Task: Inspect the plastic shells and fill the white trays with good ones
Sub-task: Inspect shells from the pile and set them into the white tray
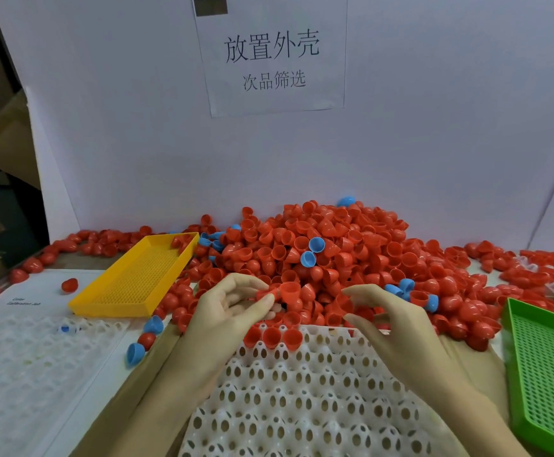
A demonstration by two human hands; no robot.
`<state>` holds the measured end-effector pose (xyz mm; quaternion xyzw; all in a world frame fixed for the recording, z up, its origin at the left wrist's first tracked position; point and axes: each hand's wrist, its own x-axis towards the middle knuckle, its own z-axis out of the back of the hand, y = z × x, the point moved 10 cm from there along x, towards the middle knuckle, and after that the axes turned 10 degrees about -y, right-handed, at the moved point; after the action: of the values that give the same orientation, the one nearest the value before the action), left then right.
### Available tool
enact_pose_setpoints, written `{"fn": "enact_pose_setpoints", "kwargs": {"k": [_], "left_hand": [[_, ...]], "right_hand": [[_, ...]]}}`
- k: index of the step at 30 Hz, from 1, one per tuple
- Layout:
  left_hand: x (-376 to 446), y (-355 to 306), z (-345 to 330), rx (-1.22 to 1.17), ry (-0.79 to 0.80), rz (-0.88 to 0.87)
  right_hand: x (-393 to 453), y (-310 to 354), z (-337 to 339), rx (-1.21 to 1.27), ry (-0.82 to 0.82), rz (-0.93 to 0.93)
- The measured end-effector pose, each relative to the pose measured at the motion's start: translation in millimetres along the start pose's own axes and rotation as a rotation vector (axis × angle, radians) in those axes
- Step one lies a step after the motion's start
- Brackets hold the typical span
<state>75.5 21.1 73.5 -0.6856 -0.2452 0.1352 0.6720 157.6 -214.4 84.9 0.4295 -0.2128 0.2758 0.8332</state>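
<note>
A big heap of red plastic shells (pixel 328 245), with a few blue ones mixed in, fills the back of the table. In front of me lies a white tray (pixel 302 390) with egg-shaped holes; three red shells (pixel 272 336) sit in its far row. My left hand (pixel 229 311) pinches a red shell (pixel 265 294) between thumb and fingertips, just above the tray's far edge. A second red shell (pixel 289 290) touches it on the right. My right hand (pixel 391 321) hovers beside them with its fingers curved and holds nothing.
A yellow mesh tray (pixel 130 291) with a few red shells in its far corner stands at the left. A green mesh tray (pixel 546 364) lies at the right edge. Another white tray (pixel 22 351) sits at the near left. Loose blue shells (pixel 137 352) lie by it.
</note>
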Motion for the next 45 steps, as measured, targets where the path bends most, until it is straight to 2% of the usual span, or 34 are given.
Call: {"fn": "enact_pose_setpoints", "kwargs": {"k": [8,14,17,19,26,29,35,38,45], "left_hand": [[-5.4,-3.1,-13.8,0.19,0.088,-0.123],[-5.7,-3.7,-18.7,0.224,0.112,-0.192],[-8.0,-0.6,-23.2,0.229,0.147,-0.197],[-9.9,-0.3,-26.6,0.22,0.173,-0.203],[-14.7,-3.6,-30.7,0.231,0.191,-0.239],[-18.2,-10.8,-29.7,0.364,0.149,-0.34],[-17.9,-20.9,-24.6,0.652,0.098,-0.53],[-19.0,-14.7,-29.9,0.787,0.153,-0.59],[-20.9,13.8,-44.0,0.927,0.365,-0.6]], "right_hand": [[14.9,-6.7,-21.5,-0.057,0.035,0.124],[12.1,2.2,-7.7,0.031,0.016,0.077],[2.6,26.3,-12.8,0.226,0.14,0.072],[-4.4,39.4,-17.2,0.204,0.192,0.104],[-7.5,45.6,-6.9,0.233,0.112,0.123],[-6.5,35.3,-7.9,0.187,0.129,0.097],[-16.1,18.1,-26.0,0.036,0.275,0.072],[-20.9,16.9,-44.0,-0.05,0.359,0.088],[-20.0,23.2,-58.5,-0.057,0.388,0.168]]}}
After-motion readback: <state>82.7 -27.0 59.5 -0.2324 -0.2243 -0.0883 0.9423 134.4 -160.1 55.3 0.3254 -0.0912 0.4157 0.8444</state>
